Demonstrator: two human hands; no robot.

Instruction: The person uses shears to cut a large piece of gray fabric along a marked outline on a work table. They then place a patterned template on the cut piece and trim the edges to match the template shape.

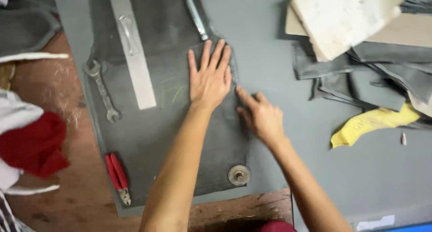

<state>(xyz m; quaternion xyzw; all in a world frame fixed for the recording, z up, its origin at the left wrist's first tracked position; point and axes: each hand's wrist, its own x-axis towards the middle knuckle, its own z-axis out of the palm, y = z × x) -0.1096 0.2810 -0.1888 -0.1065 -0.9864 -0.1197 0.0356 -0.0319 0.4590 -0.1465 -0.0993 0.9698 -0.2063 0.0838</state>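
A dark grey sheet of material [144, 137] lies flat on a larger grey sheet [279, 56] over a wooden table. My left hand [209, 77] presses flat on the dark sheet near its right edge, fingers spread. My right hand [261, 117] rests at that right edge, its index finger pointing up-left and touching the edge. Neither hand holds anything. Faint chalk lines [173, 92] show just left of my left hand.
On the dark sheet lie a metal ruler [132, 47], a wrench [102, 90], red-handled pliers [118, 178] and a round metal weight [238, 175]. Grey, cream and yellow scraps [373, 119] are piled at the upper right. Red and white cloth [31, 146] sits at the left.
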